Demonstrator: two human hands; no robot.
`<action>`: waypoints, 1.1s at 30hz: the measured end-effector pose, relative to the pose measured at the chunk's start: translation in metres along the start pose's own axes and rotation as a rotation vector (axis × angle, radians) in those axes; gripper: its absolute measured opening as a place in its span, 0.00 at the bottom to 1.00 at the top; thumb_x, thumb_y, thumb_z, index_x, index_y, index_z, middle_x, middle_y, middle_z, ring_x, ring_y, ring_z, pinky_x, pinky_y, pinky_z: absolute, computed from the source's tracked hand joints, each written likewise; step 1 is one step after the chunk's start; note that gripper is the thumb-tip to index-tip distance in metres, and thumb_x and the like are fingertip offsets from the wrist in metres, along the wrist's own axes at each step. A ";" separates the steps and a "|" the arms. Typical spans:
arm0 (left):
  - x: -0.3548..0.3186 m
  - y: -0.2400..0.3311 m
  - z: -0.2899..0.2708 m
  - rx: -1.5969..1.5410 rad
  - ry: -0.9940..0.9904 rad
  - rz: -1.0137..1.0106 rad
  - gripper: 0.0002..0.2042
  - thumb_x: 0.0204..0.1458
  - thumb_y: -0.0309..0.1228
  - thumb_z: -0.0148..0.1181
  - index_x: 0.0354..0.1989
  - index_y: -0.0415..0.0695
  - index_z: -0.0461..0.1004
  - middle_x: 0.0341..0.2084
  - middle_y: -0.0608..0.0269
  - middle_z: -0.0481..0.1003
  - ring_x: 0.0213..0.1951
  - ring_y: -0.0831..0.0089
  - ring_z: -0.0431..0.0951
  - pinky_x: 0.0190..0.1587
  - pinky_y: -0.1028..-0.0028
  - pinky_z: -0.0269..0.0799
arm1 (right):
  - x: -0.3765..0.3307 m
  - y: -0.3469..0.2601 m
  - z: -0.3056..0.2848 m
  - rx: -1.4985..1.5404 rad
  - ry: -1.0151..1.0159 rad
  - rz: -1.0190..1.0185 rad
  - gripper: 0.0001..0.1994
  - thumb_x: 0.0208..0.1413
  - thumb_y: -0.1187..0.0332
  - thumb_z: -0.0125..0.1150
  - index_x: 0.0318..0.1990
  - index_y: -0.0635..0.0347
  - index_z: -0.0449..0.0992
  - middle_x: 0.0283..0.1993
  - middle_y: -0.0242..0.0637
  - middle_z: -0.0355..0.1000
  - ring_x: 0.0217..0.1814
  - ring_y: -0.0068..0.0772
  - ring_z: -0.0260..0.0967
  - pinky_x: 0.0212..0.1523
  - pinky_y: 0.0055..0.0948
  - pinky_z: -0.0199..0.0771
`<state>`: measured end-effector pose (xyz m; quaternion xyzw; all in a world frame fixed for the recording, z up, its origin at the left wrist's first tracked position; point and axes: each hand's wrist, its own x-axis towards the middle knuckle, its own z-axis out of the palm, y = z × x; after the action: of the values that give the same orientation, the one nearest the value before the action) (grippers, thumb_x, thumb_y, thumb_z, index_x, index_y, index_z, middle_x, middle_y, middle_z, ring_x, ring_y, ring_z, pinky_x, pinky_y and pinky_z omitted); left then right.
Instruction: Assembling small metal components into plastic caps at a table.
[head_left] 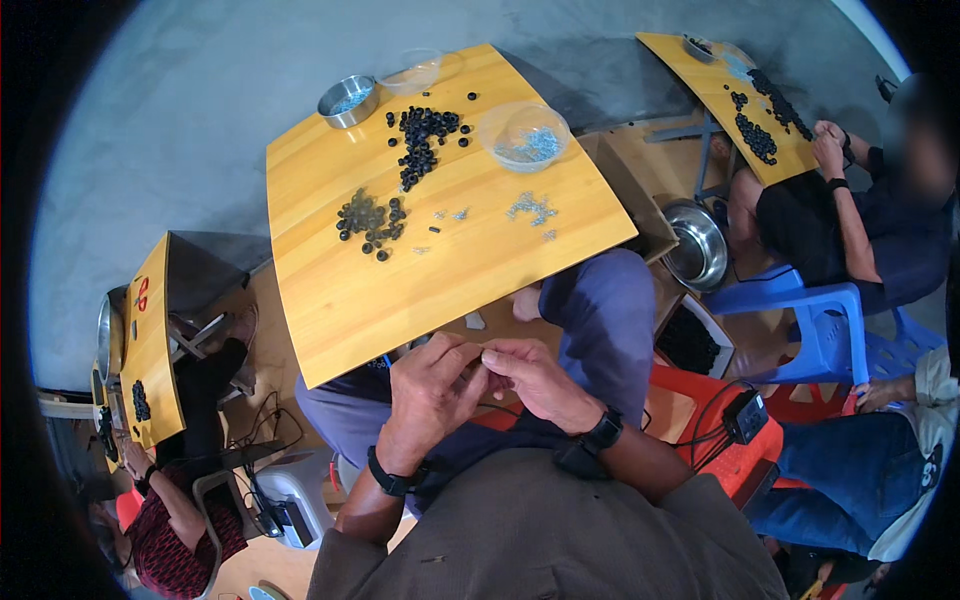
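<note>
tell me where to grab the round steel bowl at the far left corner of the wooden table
Probably best at the near rim of the round steel bowl, pinched from above: it stands upright with the mouth open, its wall is low, and that side of the wooden table has bare space beside it.

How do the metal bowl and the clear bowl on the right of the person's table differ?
The metal bowl is opaque, shiny steel with straight sides; the clear bowl is see-through plastic, wider and rounded. The metal bowl stands at the table's far left corner, the clear bowl near its right edge, right of the black rings. Both stand upright and hold small silvery parts.
</note>
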<state>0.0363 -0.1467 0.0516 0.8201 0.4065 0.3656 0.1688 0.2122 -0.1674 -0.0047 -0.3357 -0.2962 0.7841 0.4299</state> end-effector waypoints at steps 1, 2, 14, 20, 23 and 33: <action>0.001 0.002 -0.002 -0.055 -0.033 -0.045 0.12 0.44 0.22 0.71 0.38 0.38 0.80 0.32 0.56 0.77 0.33 0.61 0.81 0.34 0.69 0.78 | 0.000 0.000 0.000 0.027 -0.011 0.026 0.13 0.68 0.60 0.56 0.44 0.60 0.79 0.36 0.27 0.77 0.32 0.14 0.69 0.32 0.17 0.68; 0.002 0.004 -0.003 -0.110 -0.065 -0.091 0.12 0.44 0.22 0.71 0.39 0.39 0.80 0.31 0.56 0.77 0.33 0.61 0.82 0.35 0.68 0.77 | -0.001 0.000 -0.001 0.054 -0.022 0.051 0.13 0.68 0.59 0.56 0.43 0.60 0.79 0.35 0.27 0.77 0.32 0.14 0.69 0.32 0.17 0.68; 0.000 -0.011 -0.001 -0.300 -0.131 -0.104 0.10 0.48 0.21 0.68 0.40 0.38 0.79 0.29 0.57 0.75 0.30 0.62 0.80 0.32 0.69 0.75 | -0.003 0.002 0.003 0.027 -0.010 0.017 0.15 0.70 0.59 0.53 0.43 0.61 0.79 0.34 0.29 0.76 0.28 0.16 0.66 0.31 0.17 0.66; -0.002 -0.016 -0.001 -0.328 -0.113 -0.079 0.10 0.47 0.20 0.70 0.39 0.38 0.79 0.31 0.58 0.75 0.30 0.69 0.80 0.30 0.73 0.76 | -0.004 0.006 0.004 0.147 0.012 0.033 0.15 0.71 0.59 0.51 0.40 0.60 0.79 0.32 0.29 0.74 0.28 0.17 0.67 0.31 0.18 0.68; -0.005 -0.015 0.000 -0.388 -0.082 -0.138 0.10 0.46 0.20 0.71 0.38 0.38 0.80 0.32 0.60 0.76 0.30 0.73 0.79 0.30 0.76 0.76 | -0.003 0.011 0.000 0.179 0.002 0.050 0.14 0.70 0.60 0.52 0.41 0.60 0.78 0.31 0.28 0.73 0.29 0.18 0.67 0.31 0.19 0.69; -0.012 -0.014 0.004 -0.402 -0.009 -0.187 0.11 0.45 0.19 0.72 0.37 0.38 0.82 0.33 0.60 0.75 0.33 0.73 0.79 0.32 0.76 0.76 | -0.006 0.003 0.008 0.141 -0.045 0.071 0.12 0.69 0.60 0.56 0.44 0.59 0.79 0.34 0.25 0.74 0.31 0.14 0.65 0.32 0.17 0.67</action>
<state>0.0273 -0.1477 0.0354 0.7305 0.3989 0.4183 0.3637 0.2067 -0.1759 -0.0005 -0.2972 -0.2376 0.8251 0.4176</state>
